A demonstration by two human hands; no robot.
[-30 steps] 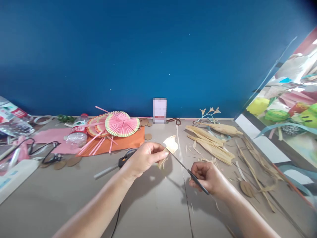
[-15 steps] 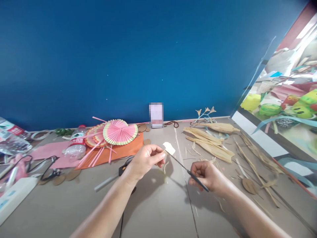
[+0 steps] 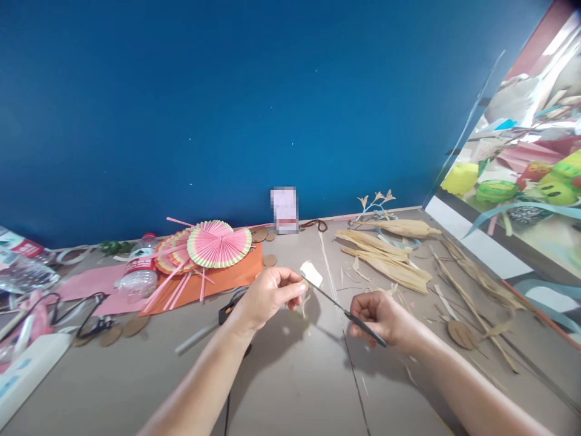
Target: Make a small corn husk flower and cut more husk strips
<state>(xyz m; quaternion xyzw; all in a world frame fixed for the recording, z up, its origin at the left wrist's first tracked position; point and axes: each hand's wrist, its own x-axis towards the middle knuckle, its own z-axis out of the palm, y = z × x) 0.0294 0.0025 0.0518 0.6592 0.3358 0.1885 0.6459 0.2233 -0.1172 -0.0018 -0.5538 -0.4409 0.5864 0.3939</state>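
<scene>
Head view shows two hands above one desk (image 3: pixel 295 396). Thumb and forefinger of the left hand (image 3: pixel 275 297) are pinching one cream petal-shaped piece (image 3: pixel 312 275), over the desk's middle. The right hand (image 3: pixel 374 316) is curled around the handles of one pair of scissors (image 3: pixel 333 304); its blades point to this piece. Near the far edge are one red-capped bottle (image 3: pixel 140 266), at least two pleated fans (image 3: pixel 219 243) and one sprig (image 3: pixel 376 201) with three flower-shaped tips.

Coarse pixels blur the upright panel (image 3: pixel 285 209) beyond reading.
</scene>
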